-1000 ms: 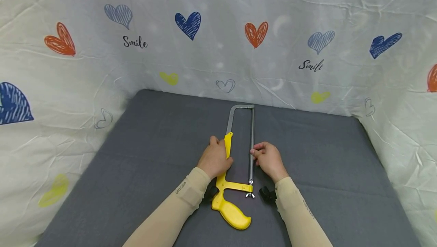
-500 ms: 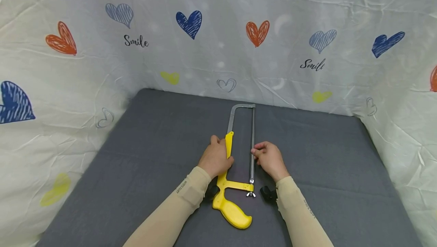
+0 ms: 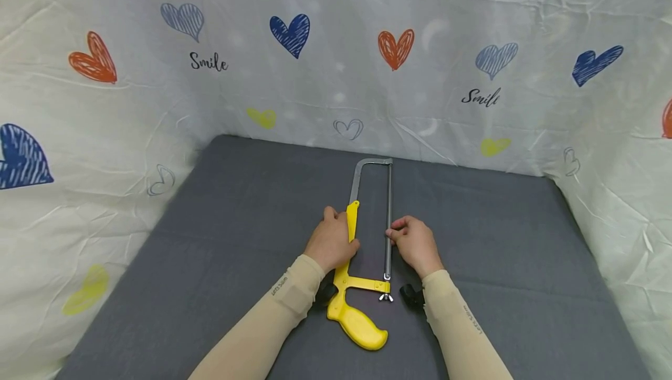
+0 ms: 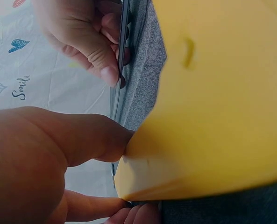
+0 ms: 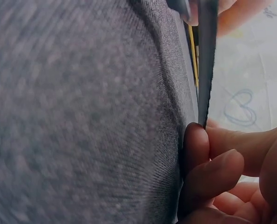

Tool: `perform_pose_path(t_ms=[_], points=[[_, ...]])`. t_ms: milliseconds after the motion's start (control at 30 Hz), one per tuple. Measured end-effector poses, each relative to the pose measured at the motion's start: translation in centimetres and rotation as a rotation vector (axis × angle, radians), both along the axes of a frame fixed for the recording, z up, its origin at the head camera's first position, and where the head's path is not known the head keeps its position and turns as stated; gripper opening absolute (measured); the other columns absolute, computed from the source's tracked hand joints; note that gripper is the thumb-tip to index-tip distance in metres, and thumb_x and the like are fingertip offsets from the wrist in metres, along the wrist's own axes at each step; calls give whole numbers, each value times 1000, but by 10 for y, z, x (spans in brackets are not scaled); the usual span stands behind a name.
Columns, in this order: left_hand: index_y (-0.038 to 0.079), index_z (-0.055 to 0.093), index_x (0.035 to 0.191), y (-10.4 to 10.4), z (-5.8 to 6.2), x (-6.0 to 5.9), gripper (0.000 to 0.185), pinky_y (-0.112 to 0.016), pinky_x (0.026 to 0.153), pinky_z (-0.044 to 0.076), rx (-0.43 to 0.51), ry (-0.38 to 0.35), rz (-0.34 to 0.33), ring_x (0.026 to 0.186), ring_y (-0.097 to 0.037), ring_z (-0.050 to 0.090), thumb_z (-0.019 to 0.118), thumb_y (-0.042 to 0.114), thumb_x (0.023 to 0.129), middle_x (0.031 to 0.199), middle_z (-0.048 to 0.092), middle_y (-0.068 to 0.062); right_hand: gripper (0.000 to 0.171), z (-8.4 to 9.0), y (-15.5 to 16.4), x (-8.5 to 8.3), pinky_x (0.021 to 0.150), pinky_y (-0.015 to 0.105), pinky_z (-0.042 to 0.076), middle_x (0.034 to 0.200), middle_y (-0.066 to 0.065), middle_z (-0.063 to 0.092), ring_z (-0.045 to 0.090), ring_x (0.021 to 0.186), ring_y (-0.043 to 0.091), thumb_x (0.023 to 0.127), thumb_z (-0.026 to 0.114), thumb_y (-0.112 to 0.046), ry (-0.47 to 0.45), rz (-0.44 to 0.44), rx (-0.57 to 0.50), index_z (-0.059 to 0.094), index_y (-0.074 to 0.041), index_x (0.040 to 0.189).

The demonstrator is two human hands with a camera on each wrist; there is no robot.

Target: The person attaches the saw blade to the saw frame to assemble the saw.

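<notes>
Left hand grips the yellow frame bar of the hacksaw, which lies flat mid-mat on the grey mat. Right hand pinches the blade, seated at both ends; the wing nut remains untouched.

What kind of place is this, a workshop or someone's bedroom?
Probably neither: it looks like a small set-up work table. A grey cloth covers the top, a white sheet with hearts hangs around it like walls, and only a yellow hacksaw lies there, held by two hands.
</notes>
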State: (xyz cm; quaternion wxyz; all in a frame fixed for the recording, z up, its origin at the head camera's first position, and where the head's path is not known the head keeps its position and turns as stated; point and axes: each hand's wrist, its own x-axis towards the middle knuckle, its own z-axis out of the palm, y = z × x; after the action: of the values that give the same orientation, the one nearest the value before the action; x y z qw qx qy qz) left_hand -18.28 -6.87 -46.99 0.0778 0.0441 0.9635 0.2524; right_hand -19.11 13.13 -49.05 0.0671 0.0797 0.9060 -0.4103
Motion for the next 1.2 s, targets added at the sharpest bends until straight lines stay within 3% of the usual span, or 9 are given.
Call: perform_pose_path(t_ms=[767, 1033, 1200], points=[[-7, 49, 156, 2, 1, 1, 71, -39, 81, 67, -5, -9, -9, 87, -28, 71, 78, 24, 98, 134, 50, -22, 28, 2, 6, 11, 63, 31, 46, 84, 4, 74, 64, 71, 19, 101, 77, -32, -12, -9, 22, 71, -10, 116], [-6, 45, 159, -1, 7, 6, 83, -41, 84, 66, -53, -85, -14, 89, -29, 70, 84, 27, 94, 138, 47, -25, 28, 2, 10, 32, 59, 30, 44, 78, 3, 66, 57, 64, 18, 100, 77, -36, -2, 26, 54, 72, -10, 110], [-5, 44, 160, -4, 8, 6, 82, -42, 85, 66, -50, -122, -27, 88, -29, 69, 83, 27, 95, 134, 49, -25, 25, 8, 10, 60, 54, 30, 41, 70, 0, 60, 52, 58, 17, 99, 78, -37, 16, 91, 115, 72, -13, 93]])
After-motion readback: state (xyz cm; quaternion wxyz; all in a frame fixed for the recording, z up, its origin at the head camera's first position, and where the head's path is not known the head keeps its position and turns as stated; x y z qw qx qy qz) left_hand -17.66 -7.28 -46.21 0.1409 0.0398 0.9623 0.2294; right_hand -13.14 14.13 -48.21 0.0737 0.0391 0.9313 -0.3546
